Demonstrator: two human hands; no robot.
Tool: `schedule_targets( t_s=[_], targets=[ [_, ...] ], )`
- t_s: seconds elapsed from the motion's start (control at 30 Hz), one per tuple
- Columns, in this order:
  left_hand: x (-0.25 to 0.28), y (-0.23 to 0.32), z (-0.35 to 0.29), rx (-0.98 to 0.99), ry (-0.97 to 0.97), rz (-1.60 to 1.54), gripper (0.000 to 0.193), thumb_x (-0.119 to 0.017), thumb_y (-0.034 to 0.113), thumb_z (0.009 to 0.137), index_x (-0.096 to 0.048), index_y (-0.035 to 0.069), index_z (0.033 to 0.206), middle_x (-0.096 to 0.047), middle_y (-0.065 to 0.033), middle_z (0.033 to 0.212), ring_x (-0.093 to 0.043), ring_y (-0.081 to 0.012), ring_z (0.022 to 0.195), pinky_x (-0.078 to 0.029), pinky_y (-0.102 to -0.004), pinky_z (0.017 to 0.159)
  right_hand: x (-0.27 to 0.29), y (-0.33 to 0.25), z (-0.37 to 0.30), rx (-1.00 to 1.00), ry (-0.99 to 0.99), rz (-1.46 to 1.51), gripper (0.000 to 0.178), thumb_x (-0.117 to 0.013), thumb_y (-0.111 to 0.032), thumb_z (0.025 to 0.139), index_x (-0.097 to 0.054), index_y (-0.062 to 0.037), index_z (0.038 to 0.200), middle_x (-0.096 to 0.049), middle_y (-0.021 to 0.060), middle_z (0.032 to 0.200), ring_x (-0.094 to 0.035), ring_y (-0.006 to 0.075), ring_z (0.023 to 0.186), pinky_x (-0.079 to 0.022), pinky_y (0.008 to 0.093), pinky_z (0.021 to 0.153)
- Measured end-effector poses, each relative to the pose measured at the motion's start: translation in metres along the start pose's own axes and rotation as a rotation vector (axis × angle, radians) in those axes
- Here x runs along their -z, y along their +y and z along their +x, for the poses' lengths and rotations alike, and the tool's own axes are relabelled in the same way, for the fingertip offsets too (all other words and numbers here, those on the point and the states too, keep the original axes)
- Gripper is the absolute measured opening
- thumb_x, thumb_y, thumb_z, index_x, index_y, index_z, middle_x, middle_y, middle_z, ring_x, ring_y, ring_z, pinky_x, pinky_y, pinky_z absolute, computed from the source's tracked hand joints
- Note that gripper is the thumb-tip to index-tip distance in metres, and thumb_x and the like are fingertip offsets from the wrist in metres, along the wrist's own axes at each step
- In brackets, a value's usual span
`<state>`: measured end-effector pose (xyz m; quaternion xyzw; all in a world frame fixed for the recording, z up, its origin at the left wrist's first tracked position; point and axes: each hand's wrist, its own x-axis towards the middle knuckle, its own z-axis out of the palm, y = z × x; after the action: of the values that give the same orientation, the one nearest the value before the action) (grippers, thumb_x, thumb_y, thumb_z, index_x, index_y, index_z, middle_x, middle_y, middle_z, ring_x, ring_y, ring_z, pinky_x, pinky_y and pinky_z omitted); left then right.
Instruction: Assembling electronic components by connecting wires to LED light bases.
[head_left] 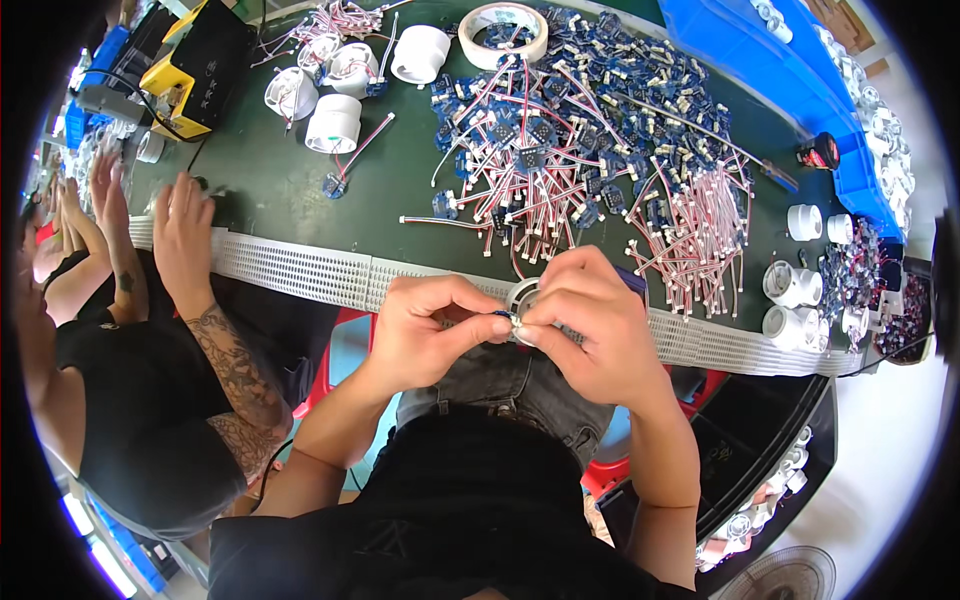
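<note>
Just over the table's near edge, my two hands meet at the fingertips. My left hand [432, 328] is closed in a pinch on a small dark blue circuit board [506, 315], mostly covered by the fingers. Pressed against it from the other side, my right hand [590, 325] pinches a tiny white connector [517, 322]. Directly behind the fingertips shows the rim of a white round housing [522, 292], partly hidden by my right hand. Beyond my hands lie a heap of red-and-white cables with white plugs [545, 205] and a pile of blue circuit boards [640, 100].
White cylindrical housings [333, 125] stand at the back left, near a black-and-yellow box [195, 75]. A tape roll [503, 35] lies at the back. A perforated white strip [300, 265] lines the near edge. Blue bins [800, 80] are at right. A co-worker's tattooed arm [225, 345] reaches in at left.
</note>
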<state>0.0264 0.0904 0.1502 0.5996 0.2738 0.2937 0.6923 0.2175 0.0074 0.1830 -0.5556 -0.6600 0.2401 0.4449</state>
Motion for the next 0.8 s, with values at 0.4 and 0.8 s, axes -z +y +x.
schedule_targets(
  t_s=[0.4,0.8],
  targets=[
    [0.016,-0.005,0.018,-0.164,-0.264,0.069,0.011,-0.076,-0.006,0.077,-0.068,-0.003,0.083,-0.071,-0.0099,0.08,-0.07,-0.0143,0.071,-0.055,-0.024,0.061,0.0,0.013,0.001,0.028,-0.102,0.139,0.014,-0.08,-0.011,0.07,-0.067,-0.0067,0.074,-0.062,0.0011,0.075,-0.055,0.025,0.09,-0.048,0.0447,0.092],
    [0.023,-0.008,0.022,-0.113,-0.343,-0.042,0.008,-0.073,-0.008,0.079,-0.069,-0.004,0.085,-0.07,-0.0117,0.081,-0.069,-0.0157,0.071,-0.056,-0.0249,0.062,-0.004,0.017,0.001,-0.004,-0.131,0.159,0.013,-0.079,-0.013,0.072,-0.068,-0.0072,0.074,-0.063,0.0011,0.075,-0.055,0.0253,0.091,-0.048,0.0468,0.095]
  ],
)
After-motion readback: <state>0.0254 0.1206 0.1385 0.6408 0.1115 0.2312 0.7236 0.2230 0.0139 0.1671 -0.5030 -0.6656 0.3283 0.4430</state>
